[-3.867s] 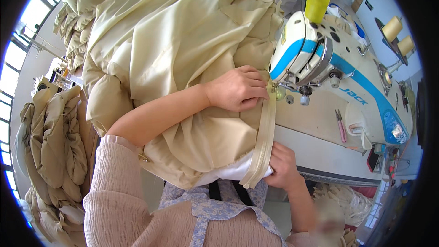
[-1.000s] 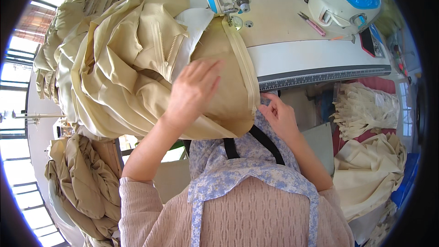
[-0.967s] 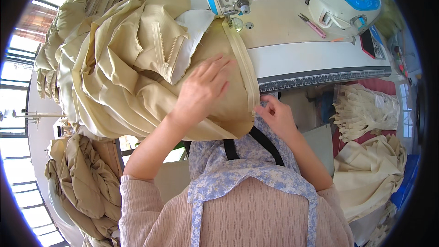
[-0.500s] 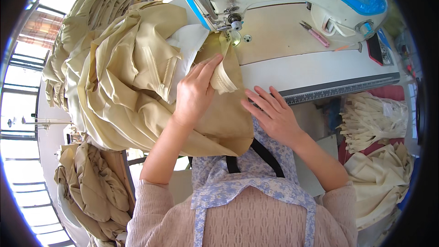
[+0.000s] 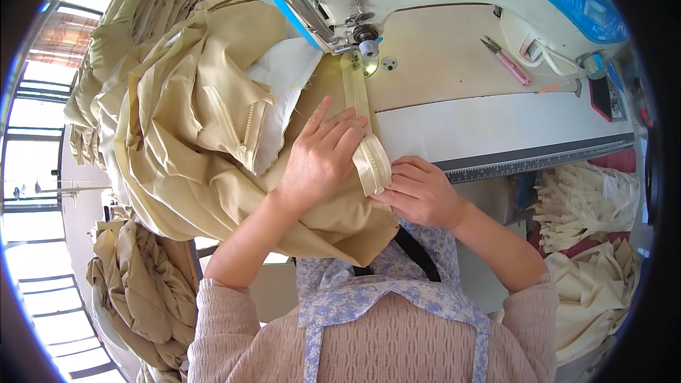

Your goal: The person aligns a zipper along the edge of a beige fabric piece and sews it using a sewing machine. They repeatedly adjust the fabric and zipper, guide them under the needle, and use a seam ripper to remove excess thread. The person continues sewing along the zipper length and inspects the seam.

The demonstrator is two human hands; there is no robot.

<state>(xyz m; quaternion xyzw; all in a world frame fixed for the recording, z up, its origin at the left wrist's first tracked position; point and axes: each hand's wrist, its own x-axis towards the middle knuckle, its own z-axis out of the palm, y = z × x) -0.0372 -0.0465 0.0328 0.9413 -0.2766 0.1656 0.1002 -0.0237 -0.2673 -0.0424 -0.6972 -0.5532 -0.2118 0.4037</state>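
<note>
Zip (image 5: 373,164) lies along the right edge of the garment (image 5: 167,135), running from under the sewing machine (image 5: 454,10) down to the person's hands. From my remote seat I see the right hand (image 5: 423,195) nearly closed, fingers bunched together, pinching the zip's near end. The left hand (image 5: 323,159) is palm down, loosely bent, one finger stretched out apart from the rest; its other fingertips lie over the zip, and I cannot tell whether they grip it or only press on it.

Those left fingers hide a short stretch of the zip from me. The right thumb's contact is partly covered by its own fingers. Glare at the presser foot (image 5: 355,60) makes the zip's far end hard to make out, and the top of the machine is cut off by my view.

I read the zip's long axis as running away from the person, toward the presser foot, with the near end slanting slightly right. Past the left hand the strip bows upward in a curl, teeth showing, its near end pointing down toward the apron (image 5: 386,301).
</note>
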